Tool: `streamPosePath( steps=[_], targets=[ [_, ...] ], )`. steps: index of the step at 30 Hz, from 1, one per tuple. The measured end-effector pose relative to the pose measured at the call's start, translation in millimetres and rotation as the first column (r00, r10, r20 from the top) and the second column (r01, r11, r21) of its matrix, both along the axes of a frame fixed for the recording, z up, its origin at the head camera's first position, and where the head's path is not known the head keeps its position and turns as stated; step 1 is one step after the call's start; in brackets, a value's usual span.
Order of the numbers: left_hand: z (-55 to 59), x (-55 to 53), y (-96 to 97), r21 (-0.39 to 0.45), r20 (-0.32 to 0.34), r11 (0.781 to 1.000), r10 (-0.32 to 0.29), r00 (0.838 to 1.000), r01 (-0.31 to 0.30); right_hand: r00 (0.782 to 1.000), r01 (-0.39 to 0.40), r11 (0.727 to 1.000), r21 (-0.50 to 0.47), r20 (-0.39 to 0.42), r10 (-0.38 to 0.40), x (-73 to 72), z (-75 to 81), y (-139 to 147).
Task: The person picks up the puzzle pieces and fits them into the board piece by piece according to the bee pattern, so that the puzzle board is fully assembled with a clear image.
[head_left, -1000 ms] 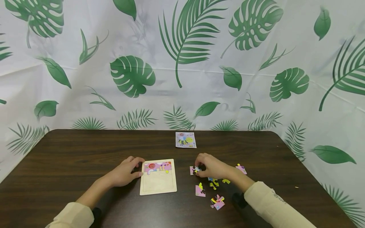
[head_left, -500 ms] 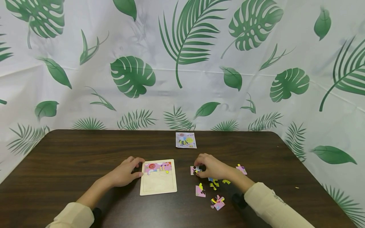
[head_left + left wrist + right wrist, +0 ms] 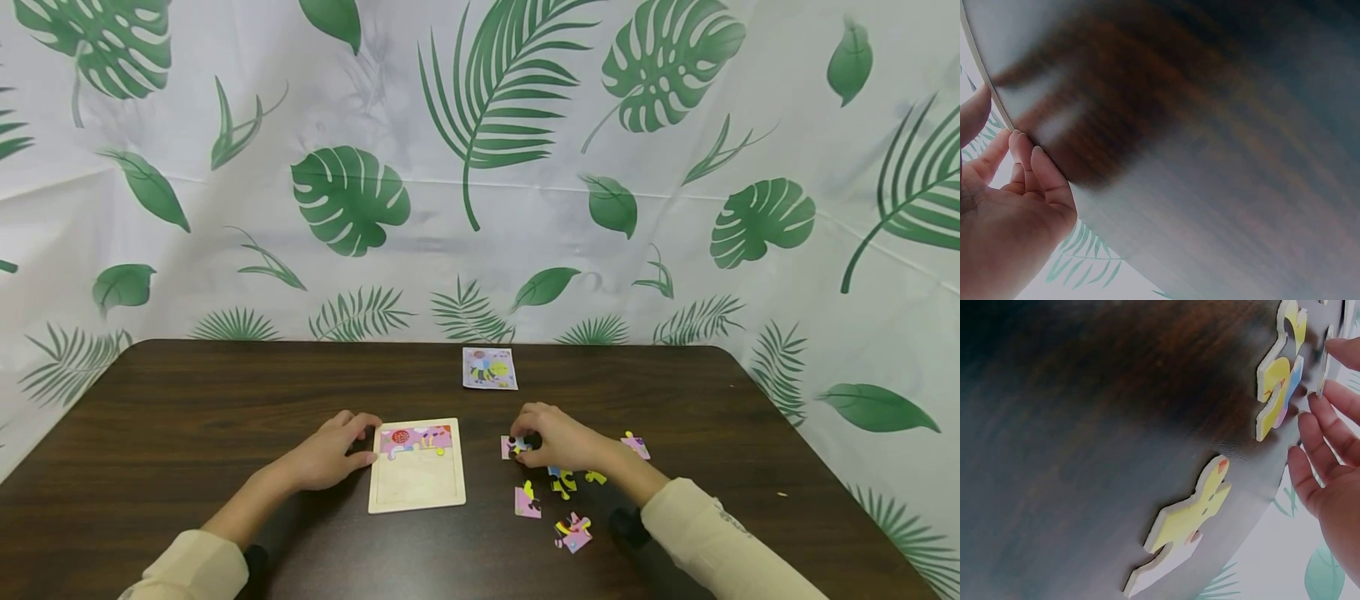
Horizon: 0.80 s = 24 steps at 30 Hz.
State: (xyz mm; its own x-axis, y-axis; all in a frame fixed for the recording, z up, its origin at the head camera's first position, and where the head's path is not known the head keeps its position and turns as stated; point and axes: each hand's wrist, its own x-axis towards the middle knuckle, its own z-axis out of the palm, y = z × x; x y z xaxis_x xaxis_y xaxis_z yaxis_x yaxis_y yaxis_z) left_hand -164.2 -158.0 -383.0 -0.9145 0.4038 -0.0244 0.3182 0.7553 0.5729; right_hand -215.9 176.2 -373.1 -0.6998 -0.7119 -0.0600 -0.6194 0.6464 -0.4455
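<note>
My left hand (image 3: 328, 454) rests at the left edge of a square wooden puzzle board (image 3: 417, 483), thumb and index fingertip touching its rim. Joined pink pieces (image 3: 416, 439) with a red round shape fill the board's top strip; bare wood shows below. In the left wrist view my fingertips (image 3: 1021, 139) lie along the thin board edge. To the right of the board, my right hand (image 3: 561, 437) pinches a pink, white and yellow puzzle piece (image 3: 507, 448) low at the table, partly covered by the fingers. The right wrist view shows that piece (image 3: 1324, 365) edge-on between thumb and fingers.
Several loose puzzle pieces lie around my right hand: a pink and yellow one (image 3: 527, 502), a pink one (image 3: 574, 533), a yellow and black one (image 3: 562, 483), and one beyond the wrist (image 3: 635, 444). A printed bee picture (image 3: 489, 369) lies near the table's (image 3: 300, 375) back edge.
</note>
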Motion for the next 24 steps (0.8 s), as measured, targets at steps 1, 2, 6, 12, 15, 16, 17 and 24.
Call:
streamPosePath(
  steps=[1, 2, 6, 12, 15, 16, 17, 24],
  targets=[
    [-0.2, -0.2, -0.1, 0.003, 0.003, 1.000, 0.000, 1.000, 0.000, 1.000, -0.001, 1.000, -0.002, -0.001, 0.001, -0.2, -0.1, -0.3],
    [-0.4, -0.5, -0.3, 0.003, 0.001, 1.000, -0.005, 1.000, 0.005, 1.000, -0.003, 1.000, -0.004, -0.001, 0.003, -0.6, -0.2, -0.6],
    [-1.3, -1.2, -0.7, 0.000, 0.004, 1.000, -0.006, 1.000, 0.006, 1.000, -0.019, 1.000, -0.017, -0.004, 0.019, -1.4, 0.9, -3.8],
    [-0.6, -0.9, -0.5, -0.002, 0.001, 1.000, -0.007, 1.000, 0.007, 0.999, -0.036, 0.999, -0.039, 0.003, 0.036, -2.0, 2.6, -13.6],
    [0.1, -0.6, -0.2, -0.004, 0.000, 1.000, -0.006, 1.000, 0.006, 0.999, -0.041, 0.998, -0.044, 0.006, 0.042, -1.6, 2.9, -19.9],
    [0.4, -0.7, -0.1, -0.005, 0.002, 1.000, -0.004, 1.000, 0.004, 0.999, -0.045, 0.998, -0.047, 0.006, 0.045, -1.7, 3.0, -22.2],
    [0.5, -1.0, -0.2, -0.006, 0.003, 1.000, -0.002, 1.000, 0.002, 0.999, -0.047, 0.998, -0.050, 0.006, 0.047, -1.0, 3.7, -24.7],
    [1.3, -0.7, -0.8, 0.000, 0.006, 1.000, -0.003, 1.000, 0.003, 0.998, -0.055, 0.997, -0.053, -0.011, 0.055, 1.7, 9.0, -42.5]
  ],
)
